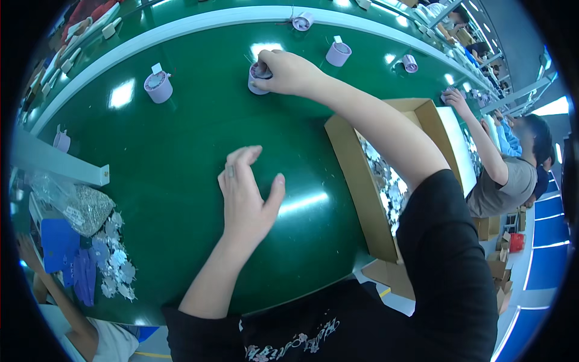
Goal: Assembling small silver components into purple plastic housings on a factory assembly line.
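Note:
My right hand point(283, 73) reaches across to the far side of the green table. Its thumb and fingers are closed on a small pale pink cylindrical housing point(257, 88) that stands on the tabletop, and they partly cover its top. Nearer to me, my left hand point(246, 202) hovers over the table with nothing in it, its thumb apart from the bent fingers. Similar pink housings point(159, 90) stand apart to the left and to the right point(339, 55) of the held one, each with a white tab sticking up.
An opened cardboard box point(354, 181) with shiny metal pieces sits under my right arm. At left are a plastic bag of small parts point(90, 208), loose flat metal pieces point(117, 259) and blue plastic items point(59, 244). A pale rail point(181, 37) curves along the back. Co-workers sit at both sides.

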Action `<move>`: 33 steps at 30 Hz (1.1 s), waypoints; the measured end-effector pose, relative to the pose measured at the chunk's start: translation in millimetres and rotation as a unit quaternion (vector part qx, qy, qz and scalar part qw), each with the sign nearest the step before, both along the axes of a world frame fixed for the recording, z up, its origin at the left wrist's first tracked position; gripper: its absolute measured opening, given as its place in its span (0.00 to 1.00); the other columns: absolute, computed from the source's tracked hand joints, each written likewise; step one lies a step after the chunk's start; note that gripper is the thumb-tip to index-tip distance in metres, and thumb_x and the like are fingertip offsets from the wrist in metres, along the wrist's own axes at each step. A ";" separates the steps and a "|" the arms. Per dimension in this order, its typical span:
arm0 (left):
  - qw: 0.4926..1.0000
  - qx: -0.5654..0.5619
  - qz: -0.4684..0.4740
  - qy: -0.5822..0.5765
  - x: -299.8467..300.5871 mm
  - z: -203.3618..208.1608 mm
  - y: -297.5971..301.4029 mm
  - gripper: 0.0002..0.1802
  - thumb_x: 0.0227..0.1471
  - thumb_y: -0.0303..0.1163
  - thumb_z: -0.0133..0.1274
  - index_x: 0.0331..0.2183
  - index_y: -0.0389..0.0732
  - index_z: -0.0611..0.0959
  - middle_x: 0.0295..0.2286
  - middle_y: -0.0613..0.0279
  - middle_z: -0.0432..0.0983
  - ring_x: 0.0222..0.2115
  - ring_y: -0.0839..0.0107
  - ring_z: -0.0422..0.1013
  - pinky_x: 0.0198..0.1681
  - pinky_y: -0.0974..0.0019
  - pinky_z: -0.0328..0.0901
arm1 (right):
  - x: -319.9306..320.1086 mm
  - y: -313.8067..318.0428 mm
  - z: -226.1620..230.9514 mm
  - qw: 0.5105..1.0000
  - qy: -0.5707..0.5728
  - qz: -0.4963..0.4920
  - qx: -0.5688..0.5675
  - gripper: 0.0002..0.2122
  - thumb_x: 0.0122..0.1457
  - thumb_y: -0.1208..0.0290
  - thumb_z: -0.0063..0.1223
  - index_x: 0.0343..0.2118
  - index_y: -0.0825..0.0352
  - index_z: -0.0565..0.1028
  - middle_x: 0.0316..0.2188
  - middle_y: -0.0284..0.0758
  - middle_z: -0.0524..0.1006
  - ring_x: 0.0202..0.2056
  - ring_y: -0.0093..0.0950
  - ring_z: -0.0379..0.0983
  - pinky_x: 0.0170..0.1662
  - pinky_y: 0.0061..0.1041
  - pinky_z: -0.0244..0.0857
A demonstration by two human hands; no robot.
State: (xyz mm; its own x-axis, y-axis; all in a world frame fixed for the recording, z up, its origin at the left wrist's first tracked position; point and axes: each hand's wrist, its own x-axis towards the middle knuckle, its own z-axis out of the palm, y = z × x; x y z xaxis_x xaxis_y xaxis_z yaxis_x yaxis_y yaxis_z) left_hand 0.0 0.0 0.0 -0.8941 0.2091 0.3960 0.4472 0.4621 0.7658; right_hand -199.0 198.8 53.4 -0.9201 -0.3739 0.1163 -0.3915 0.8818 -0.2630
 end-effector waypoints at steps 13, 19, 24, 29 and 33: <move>0.999 -0.034 -0.016 -0.027 -22.5 10.6 7.6 0.30 0.48 0.30 0.63 0.54 0.40 0.74 0.50 0.53 0.72 0.52 0.55 0.69 0.56 0.50 0.55 | -279.1 163.3 -18.5 0.934 0.024 -0.333 -0.125 0.33 0.60 0.48 0.59 0.58 0.74 0.76 0.53 0.49 0.80 0.56 0.44 0.76 0.58 0.41 0.70; 0.998 -0.055 -0.001 -0.024 -19.6 10.1 3.1 0.29 0.47 0.30 0.63 0.53 0.41 0.75 0.49 0.56 0.71 0.50 0.57 0.69 0.55 0.51 0.55 | -243.4 95.1 -34.7 0.922 -0.092 -0.226 -0.300 0.32 0.51 0.60 0.73 0.57 0.68 0.74 0.53 0.45 0.77 0.53 0.37 0.77 0.51 0.40 0.76; 0.998 -0.053 -0.005 -0.023 -17.6 11.3 1.8 0.27 0.49 0.31 0.62 0.52 0.41 0.76 0.49 0.55 0.71 0.51 0.57 0.68 0.57 0.51 0.55 | -194.9 61.8 -25.6 0.983 0.033 -0.095 -0.155 0.27 0.54 0.53 0.65 0.52 0.68 0.80 0.45 0.46 0.83 0.48 0.37 0.81 0.54 0.33 0.73; 1.000 -0.021 0.007 -0.009 -15.5 3.1 0.8 0.30 0.48 0.27 0.62 0.54 0.40 0.73 0.51 0.52 0.72 0.51 0.57 0.70 0.58 0.51 0.55 | -83.9 21.9 11.6 0.994 -0.002 -0.018 -0.112 0.29 0.55 0.56 0.66 0.58 0.64 0.73 0.51 0.44 0.81 0.51 0.37 0.80 0.57 0.34 0.73; 1.000 -0.003 0.011 0.027 -15.1 4.7 1.3 0.42 0.49 0.29 0.65 0.63 0.39 0.66 0.55 0.48 0.67 0.50 0.56 0.70 0.57 0.50 0.58 | 40.8 3.9 29.2 0.988 0.013 0.089 -0.125 0.29 0.55 0.60 0.66 0.61 0.61 0.75 0.48 0.43 0.80 0.50 0.37 0.80 0.55 0.34 0.74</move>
State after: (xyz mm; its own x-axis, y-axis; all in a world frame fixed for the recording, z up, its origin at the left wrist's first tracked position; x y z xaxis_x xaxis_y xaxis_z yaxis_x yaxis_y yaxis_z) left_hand -15.1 1.3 4.7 -0.8757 0.1927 0.4427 0.4778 0.4775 0.7374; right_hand -158.2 202.7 82.6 -0.8384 -0.4856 0.2477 -0.5433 0.7078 -0.4514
